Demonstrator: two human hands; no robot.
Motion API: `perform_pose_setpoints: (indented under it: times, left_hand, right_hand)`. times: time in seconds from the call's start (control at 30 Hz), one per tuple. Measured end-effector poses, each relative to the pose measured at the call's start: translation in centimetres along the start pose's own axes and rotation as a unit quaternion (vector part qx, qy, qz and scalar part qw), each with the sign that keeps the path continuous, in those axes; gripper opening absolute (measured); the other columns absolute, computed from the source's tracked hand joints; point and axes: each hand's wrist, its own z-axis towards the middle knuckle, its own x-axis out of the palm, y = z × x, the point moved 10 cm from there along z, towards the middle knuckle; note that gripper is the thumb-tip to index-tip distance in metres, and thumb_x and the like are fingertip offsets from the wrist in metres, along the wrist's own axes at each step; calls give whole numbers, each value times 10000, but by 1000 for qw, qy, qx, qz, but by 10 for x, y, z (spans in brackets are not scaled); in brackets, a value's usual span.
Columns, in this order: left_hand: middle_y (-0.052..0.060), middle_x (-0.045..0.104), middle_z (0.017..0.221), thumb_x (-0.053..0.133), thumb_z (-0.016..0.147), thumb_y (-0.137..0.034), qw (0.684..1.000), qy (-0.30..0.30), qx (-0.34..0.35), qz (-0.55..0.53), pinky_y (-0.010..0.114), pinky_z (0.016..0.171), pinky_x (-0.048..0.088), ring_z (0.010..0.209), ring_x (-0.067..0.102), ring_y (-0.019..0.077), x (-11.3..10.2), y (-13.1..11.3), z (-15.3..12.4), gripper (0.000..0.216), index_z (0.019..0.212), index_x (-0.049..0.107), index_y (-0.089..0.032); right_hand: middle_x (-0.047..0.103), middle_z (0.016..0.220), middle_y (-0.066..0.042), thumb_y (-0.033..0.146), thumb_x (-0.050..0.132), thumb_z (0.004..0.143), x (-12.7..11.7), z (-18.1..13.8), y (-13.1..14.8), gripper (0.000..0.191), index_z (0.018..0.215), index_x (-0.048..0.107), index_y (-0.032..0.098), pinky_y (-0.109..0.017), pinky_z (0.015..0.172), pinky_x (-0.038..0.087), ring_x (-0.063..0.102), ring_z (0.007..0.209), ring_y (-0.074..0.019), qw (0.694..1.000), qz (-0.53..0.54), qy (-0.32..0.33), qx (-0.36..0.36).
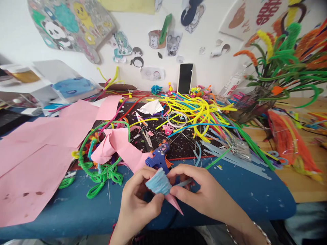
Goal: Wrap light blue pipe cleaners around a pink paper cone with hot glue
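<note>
A pink paper cone [174,203] wound with light blue pipe cleaner [158,182] is held low over the front of the table, its narrow tip pointing down to the right. My left hand [141,195] is closed around the wound part from the left, thumb on the near side. On the other side, my right hand [196,189] pinches at the edge of the windings, and a pale blue strand runs back under its fingers. Just beyond the hands lies a blue glue gun [159,158], partly covered by them. A folded pink paper strip [127,151] reaches up to it.
Pink paper sheets [46,136] cover the left side. Green pipe cleaner loops [99,178] lie front left. Yellow pipe cleaners [201,115] and a silver ring [177,119] sit behind; a phone [185,78] leans on the wall. Clear glue sticks [237,163] lie right.
</note>
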Motion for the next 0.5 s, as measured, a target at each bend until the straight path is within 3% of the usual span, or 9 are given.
perform_pose_setpoints:
  times: [0.3, 0.5]
  left_hand:
    - [-12, 669, 769, 663, 693, -34, 999, 3, 15, -33, 229, 594, 546, 621, 621, 127, 1, -7, 1, 217, 812, 715, -208]
    - [-19, 653, 738, 663, 669, -26, 998, 13, 9, -68, 224, 560, 533, 561, 582, 107, 6, -12, 0, 211, 783, 709, -198]
  right_hand:
    - [793, 1053, -24, 340, 712, 877, 24, -1, -20, 297, 1159, 703, 248, -271, 762, 533, 713, 955, -188, 981, 138, 95, 98]
    - [725, 1025, -10, 325, 754, 860, 26, 0, -15, 354, 1177, 626, 234, -225, 680, 464, 611, 782, -113, 971, 192, 121, 81]
